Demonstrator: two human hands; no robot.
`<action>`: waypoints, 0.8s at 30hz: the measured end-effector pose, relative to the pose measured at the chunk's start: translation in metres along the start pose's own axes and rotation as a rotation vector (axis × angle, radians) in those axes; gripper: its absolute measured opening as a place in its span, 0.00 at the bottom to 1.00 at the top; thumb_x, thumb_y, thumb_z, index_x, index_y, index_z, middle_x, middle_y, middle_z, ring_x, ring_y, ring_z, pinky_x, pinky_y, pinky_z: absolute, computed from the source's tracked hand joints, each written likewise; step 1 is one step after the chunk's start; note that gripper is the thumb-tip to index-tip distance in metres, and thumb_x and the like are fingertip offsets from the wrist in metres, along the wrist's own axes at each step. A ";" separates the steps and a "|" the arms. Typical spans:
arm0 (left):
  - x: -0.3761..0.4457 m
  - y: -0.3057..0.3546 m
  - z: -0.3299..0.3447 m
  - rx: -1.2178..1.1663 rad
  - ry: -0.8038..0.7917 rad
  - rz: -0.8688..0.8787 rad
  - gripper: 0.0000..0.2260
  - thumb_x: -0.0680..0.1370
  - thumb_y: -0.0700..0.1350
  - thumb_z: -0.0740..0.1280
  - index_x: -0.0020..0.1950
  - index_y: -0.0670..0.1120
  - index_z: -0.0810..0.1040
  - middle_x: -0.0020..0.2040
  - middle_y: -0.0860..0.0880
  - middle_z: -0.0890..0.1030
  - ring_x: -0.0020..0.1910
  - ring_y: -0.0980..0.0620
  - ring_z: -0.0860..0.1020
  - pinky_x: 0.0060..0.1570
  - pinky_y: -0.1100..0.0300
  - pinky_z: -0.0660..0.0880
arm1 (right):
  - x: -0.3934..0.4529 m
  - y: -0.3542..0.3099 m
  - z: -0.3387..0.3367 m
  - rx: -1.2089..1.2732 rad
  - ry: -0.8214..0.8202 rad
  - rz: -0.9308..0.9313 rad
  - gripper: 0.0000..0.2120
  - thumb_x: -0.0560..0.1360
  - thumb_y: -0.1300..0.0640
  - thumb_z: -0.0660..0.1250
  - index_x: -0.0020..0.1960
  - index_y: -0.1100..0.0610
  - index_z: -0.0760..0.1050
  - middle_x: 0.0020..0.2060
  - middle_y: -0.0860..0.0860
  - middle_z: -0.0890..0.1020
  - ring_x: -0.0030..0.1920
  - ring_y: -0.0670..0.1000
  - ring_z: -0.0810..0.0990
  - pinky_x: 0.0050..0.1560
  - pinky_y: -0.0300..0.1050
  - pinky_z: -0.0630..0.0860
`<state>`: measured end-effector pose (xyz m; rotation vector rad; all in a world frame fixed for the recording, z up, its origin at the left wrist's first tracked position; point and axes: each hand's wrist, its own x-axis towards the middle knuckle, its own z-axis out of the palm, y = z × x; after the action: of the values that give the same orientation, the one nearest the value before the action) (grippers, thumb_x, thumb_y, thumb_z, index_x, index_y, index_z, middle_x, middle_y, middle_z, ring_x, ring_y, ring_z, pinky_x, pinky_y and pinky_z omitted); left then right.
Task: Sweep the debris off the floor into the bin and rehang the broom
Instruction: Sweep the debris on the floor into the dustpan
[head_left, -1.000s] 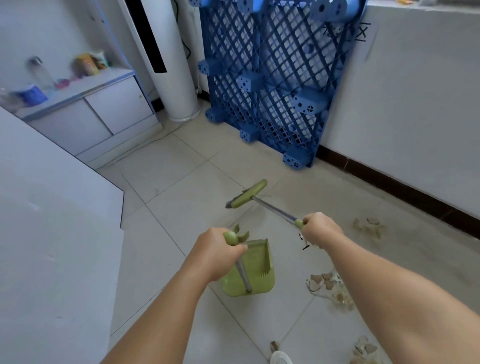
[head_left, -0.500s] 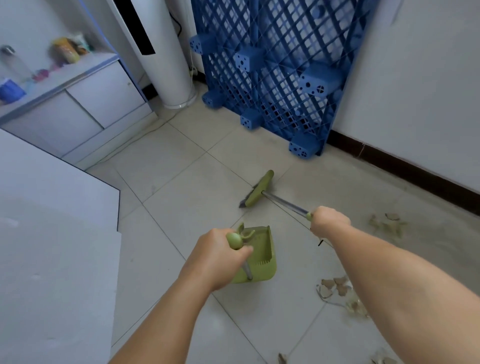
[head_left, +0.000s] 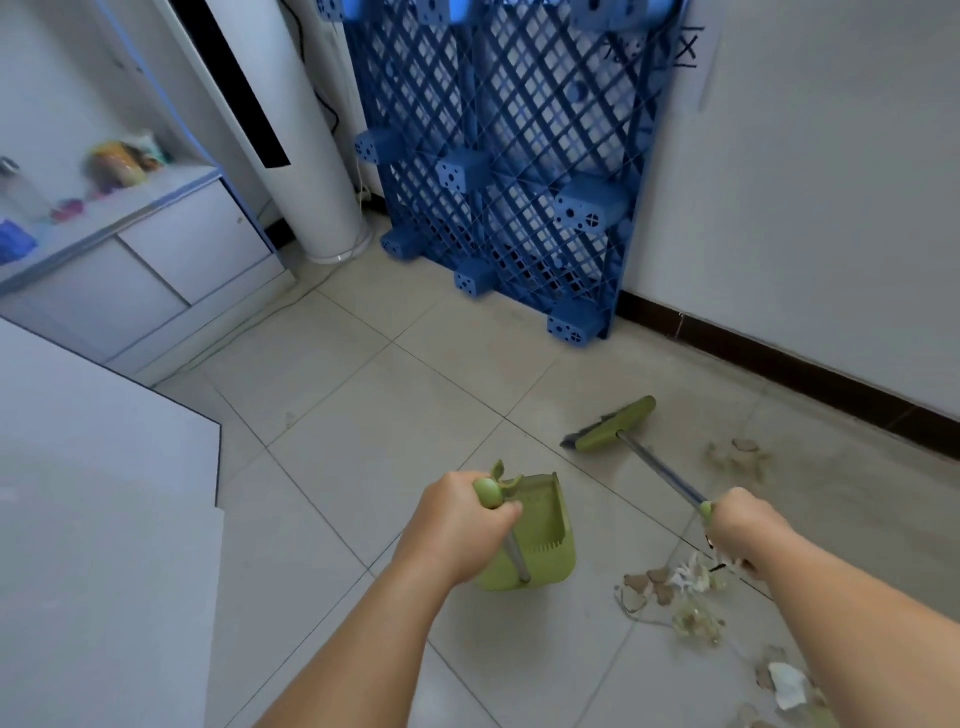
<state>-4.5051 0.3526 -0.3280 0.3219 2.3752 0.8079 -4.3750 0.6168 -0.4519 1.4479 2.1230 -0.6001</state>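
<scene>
So right now my left hand (head_left: 457, 525) has its grip wrapped tight round the top of the dustpan (head_left: 535, 540) handle, and the pan is standing on the floor tiles just in front of me. My right hand (head_left: 748, 530) is clamped on the broom (head_left: 615, 428) handle near its upper end, with the green head out ahead, down at the floor or just above it, can't quite tell which.

The debris is in a few spots: a pile (head_left: 670, 592) just right of the pan under my right wrist, a smaller scatter (head_left: 737, 457) further out near the dark skirting, and more bits (head_left: 784, 686) at the bottom right corner. No bin in view, so I reckon the pan is the halfway stop.

How I'd do this step: start with the far scatter, since the broom head is already close to it. Set the bristles behind it on the wall side and pull toward the near pile in short, light strokes, because those flaky bits look like they'd skitter if flicked. Get everything into one heap first. Then tip the pan mouth down flat on the tile facing the heap, hold it firm, and push in low. The blue pallet (head_left: 498, 156) leaning on the wall is one to avoid with the stick.
</scene>
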 end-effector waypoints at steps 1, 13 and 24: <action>-0.006 -0.001 -0.001 0.001 0.000 0.003 0.11 0.74 0.49 0.69 0.37 0.46 0.72 0.29 0.51 0.70 0.28 0.49 0.67 0.30 0.59 0.67 | -0.011 0.008 0.004 0.011 0.001 0.000 0.09 0.81 0.55 0.56 0.48 0.60 0.69 0.37 0.54 0.76 0.31 0.52 0.72 0.29 0.40 0.68; -0.079 -0.028 -0.048 0.043 0.017 0.071 0.11 0.76 0.49 0.68 0.37 0.47 0.72 0.32 0.51 0.72 0.30 0.49 0.70 0.33 0.59 0.69 | -0.124 0.021 0.007 -0.136 0.064 0.017 0.09 0.78 0.57 0.58 0.40 0.57 0.70 0.33 0.50 0.75 0.30 0.51 0.71 0.29 0.40 0.67; -0.049 -0.003 -0.085 0.050 0.064 0.071 0.10 0.76 0.50 0.68 0.37 0.50 0.72 0.34 0.50 0.74 0.31 0.50 0.72 0.36 0.57 0.73 | -0.102 -0.043 -0.032 -0.128 0.015 -0.094 0.13 0.79 0.52 0.59 0.55 0.56 0.78 0.43 0.52 0.84 0.33 0.51 0.77 0.34 0.40 0.74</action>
<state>-4.5193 0.2904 -0.2534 0.4087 2.4592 0.8035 -4.3882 0.5485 -0.3599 1.2933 2.2082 -0.4795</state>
